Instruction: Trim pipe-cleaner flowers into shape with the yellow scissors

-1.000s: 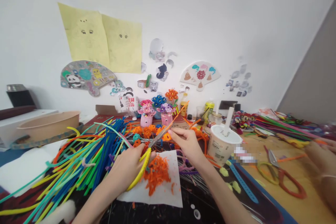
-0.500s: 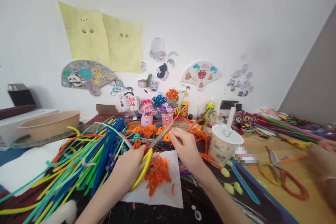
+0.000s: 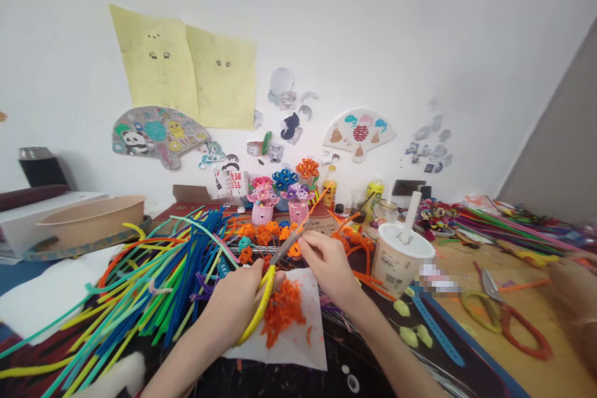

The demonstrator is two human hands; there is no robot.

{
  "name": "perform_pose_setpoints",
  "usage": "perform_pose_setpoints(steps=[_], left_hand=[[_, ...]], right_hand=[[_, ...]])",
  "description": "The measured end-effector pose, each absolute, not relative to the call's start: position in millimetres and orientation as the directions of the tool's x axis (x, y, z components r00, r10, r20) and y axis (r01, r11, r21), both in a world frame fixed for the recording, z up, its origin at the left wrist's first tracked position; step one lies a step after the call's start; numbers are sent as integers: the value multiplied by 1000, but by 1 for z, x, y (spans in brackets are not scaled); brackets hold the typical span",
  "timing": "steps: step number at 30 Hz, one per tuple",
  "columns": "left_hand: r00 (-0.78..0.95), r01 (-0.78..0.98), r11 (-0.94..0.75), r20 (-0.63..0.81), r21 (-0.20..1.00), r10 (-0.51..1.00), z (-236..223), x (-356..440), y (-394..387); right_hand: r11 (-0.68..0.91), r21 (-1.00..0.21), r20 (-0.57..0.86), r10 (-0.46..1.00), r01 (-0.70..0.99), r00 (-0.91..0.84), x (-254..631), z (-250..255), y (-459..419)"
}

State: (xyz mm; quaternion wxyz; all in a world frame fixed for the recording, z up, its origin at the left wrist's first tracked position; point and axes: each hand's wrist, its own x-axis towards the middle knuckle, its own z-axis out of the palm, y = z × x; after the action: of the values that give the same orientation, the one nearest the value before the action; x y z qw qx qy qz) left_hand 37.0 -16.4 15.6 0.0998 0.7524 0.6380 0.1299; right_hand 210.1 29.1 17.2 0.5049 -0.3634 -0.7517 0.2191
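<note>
My left hand (image 3: 236,301) is closed around the yellow handles of a pair of scissors (image 3: 267,289), whose blades point up and right. My right hand (image 3: 326,261) pinches an orange pipe cleaner (image 3: 311,208) that slants up toward the wall, and the blades meet it just left of my fingers. Below both hands a white paper sheet (image 3: 298,339) holds a heap of orange fuzz trimmings (image 3: 282,311).
A big pile of coloured pipe cleaners (image 3: 153,273) spreads at the left beside a tan bowl (image 3: 88,217). A white cup with a straw (image 3: 401,258) stands to the right. Orange-handled scissors (image 3: 506,317) lie on the wooden board, near another person's hand (image 3: 576,286). Small pipe-cleaner flower pots (image 3: 280,199) line the wall.
My hands and the scissors have shifted slightly right and down along the orange pipe cleaner; the other person's hand at the right edge has drawn back a little.
</note>
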Motion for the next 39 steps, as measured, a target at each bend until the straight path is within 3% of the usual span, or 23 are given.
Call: perform_pose_setpoints(steps=[6, 9, 11, 14, 28, 34, 39], left_hand=[[160, 926, -173, 66, 336, 985, 16, 36, -15], [158, 928, -172, 70, 330, 985, 18, 32, -14], [170, 931, -184, 73, 316, 983, 19, 29, -14], [216, 927, -228, 73, 299, 974, 20, 26, -14], [279, 888, -281, 61, 364, 958, 19, 24, -15], [311, 855, -295, 34, 427, 950, 14, 22, -17], [225, 857, -243, 94, 455, 970, 18, 24, -13]], right_hand=[[577, -791, 544, 815, 204, -198, 211, 13, 32], [503, -851, 501, 864, 150, -54, 218, 13, 41], [463, -886, 464, 884, 26, 55, 225, 15, 47], [468, -880, 462, 883, -85, 81, 233, 20, 51], [461, -887, 451, 878, -28, 160, 239, 23, 46], [390, -884, 359, 919, -257, 163, 240, 27, 44], [389, -858, 322, 916, -334, 240, 242, 31, 43]])
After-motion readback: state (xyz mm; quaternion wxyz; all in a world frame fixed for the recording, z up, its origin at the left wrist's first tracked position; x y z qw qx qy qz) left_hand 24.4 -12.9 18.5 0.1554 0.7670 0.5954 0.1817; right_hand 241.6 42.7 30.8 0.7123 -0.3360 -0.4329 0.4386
